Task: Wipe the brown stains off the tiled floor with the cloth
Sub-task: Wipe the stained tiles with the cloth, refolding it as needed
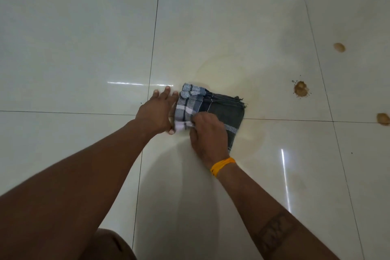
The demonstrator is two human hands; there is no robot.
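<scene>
Two hands work on one folded cloth (pixel 213 110) at the centre of the frame, on a glossy pale tiled floor (pixel 84 38). The cloth lies flat on the tiles, straddling a dark grout line: its left part is blue-and-white check, its right part dark grey.

Left hand (pixel 157 112): sits just left of the cloth, against its checked edge. The fingers are extended and spread, pointing toward the top of the frame, fingertips on or just above the tile. The thumb lies at the cloth's lower left corner; whether it pinches the fabric cannot be told. Grip state: loose, fingers straight.

Right hand (pixel 207 133): lies on the lower part of the cloth, covering its near edge. The fingers are curled and pinch a bunched white fold at the lower left corner. Grip state: closed on the cloth. An orange band (pixel 222 165) circles this wrist.

Three brown stains remain at the right of the frame, all well apart from the cloth and both hands: one at upper right (pixel 339 47), a splattered one at mid right (pixel 301 89), one at the right edge (pixel 383 119). A faint yellowish smear marks the tile above and right of the cloth.
</scene>
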